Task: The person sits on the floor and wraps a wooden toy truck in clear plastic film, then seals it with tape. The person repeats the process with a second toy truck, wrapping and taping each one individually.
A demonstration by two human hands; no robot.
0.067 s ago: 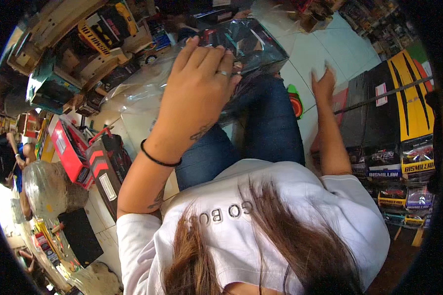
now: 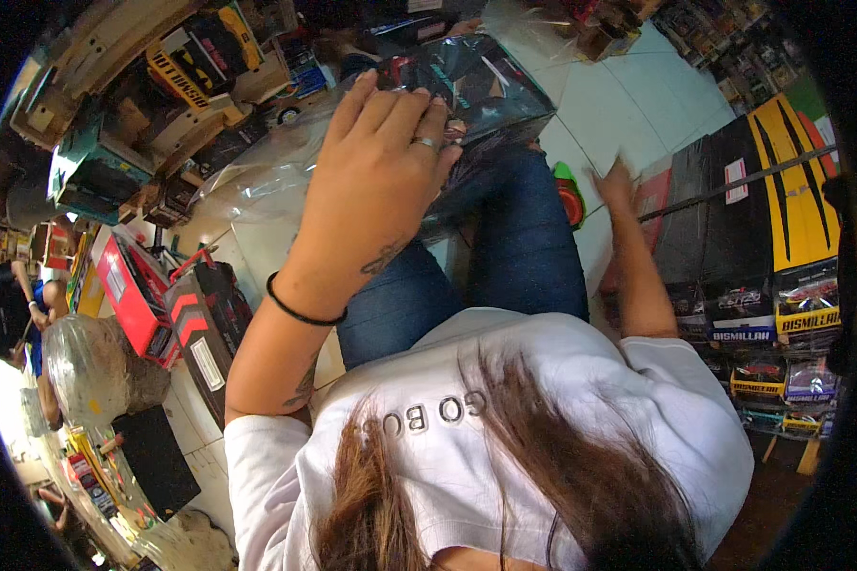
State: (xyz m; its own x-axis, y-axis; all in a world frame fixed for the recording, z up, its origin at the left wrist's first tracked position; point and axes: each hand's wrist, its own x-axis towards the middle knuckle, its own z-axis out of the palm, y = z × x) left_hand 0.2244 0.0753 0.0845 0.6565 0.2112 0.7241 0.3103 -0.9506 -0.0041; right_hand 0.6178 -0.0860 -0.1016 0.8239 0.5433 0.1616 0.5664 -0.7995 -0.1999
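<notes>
My left hand [image 2: 381, 152] lies palm down across a dark box [image 2: 500, 90] wrapped in clear plastic, its fingers stretched out over the top. The box rests at my knees. Loose clear plastic wrap [image 2: 267, 176] spreads out to the left from under that hand. My right hand [image 2: 617, 186] is off to the right of my legs, blurred, with the thumb apart from the fingers and nothing visible in it. Closest to it is a green and orange round object [image 2: 568, 197] on the floor, beside my right knee; I cannot make out its kind.
A tall stack of black and yellow boxes [image 2: 733, 200], bound with a dark strap, stands at my right. A red box [image 2: 133, 295] and a dark box with red chevrons [image 2: 200, 328] lean at my left. Wooden shelving [image 2: 181, 133] curves behind them; another person [image 2: 19, 305] is at far left.
My right hand has moved down and slightly left, nearer the green and orange object. My left hand stays on the wrapped box.
</notes>
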